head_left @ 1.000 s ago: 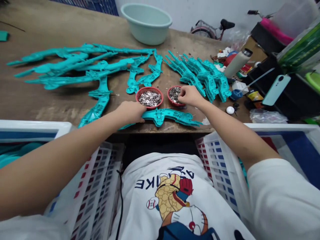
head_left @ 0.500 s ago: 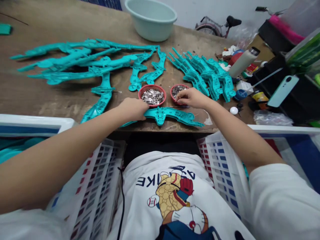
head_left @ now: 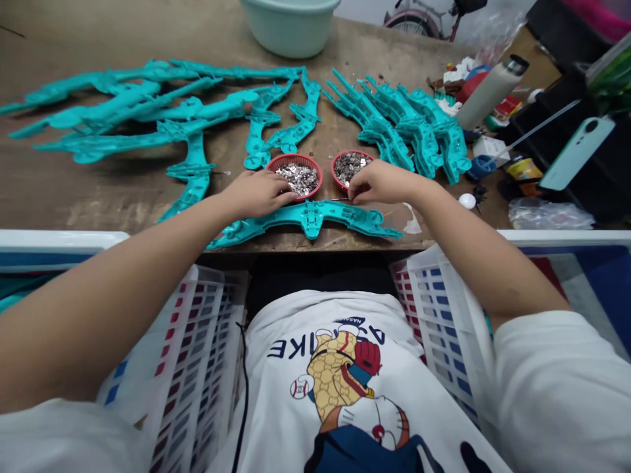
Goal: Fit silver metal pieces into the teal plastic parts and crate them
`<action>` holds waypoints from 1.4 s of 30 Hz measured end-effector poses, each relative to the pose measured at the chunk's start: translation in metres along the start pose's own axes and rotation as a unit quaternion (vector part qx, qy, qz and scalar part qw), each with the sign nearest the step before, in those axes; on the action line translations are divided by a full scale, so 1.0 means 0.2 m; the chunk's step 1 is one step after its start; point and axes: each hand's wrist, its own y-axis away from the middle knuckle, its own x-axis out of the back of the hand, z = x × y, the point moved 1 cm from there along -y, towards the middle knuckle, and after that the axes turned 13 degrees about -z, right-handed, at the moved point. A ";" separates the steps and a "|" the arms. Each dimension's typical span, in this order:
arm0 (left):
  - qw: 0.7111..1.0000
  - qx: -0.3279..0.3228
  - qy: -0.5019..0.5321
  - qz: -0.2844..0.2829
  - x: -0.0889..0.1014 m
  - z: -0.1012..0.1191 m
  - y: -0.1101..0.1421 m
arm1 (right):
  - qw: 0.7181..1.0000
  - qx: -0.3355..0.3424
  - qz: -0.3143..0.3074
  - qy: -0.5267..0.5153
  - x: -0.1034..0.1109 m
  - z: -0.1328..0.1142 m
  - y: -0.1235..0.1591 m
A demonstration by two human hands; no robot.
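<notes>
My left hand (head_left: 256,194) sits at the front edge of a small red basket (head_left: 294,157) heaped with small silver metal pieces (head_left: 296,179). Its fingers curl just above a turquoise plastic moulded part (head_left: 310,220) lying along the table edge. My right hand (head_left: 382,184) is by the front of a second red basket (head_left: 346,153), also holding silver pieces, with its fingertips pinched together. Whether either hand holds a small piece is hidden. Piles of similar turquoise parts (head_left: 394,125) lie beyond both baskets.
The worn wooden table (head_left: 98,203) holds a pale green basin (head_left: 288,23) at the back and a steel bottle (head_left: 490,92) among clutter at right. A pale green phone (head_left: 576,152) lies further right. White plastic crates (head_left: 438,322) stand on both sides of my lap.
My left hand has lifted from the turquoise part toward the left basket. My right hand has moved from the right basket's inside to its front edge. The view has tilted slightly upward.
</notes>
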 end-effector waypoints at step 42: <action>0.996 0.044 0.084 0.002 0.08 0.18 0.17 | 0.995 0.038 0.064 0.063 -0.06 -0.20 -0.09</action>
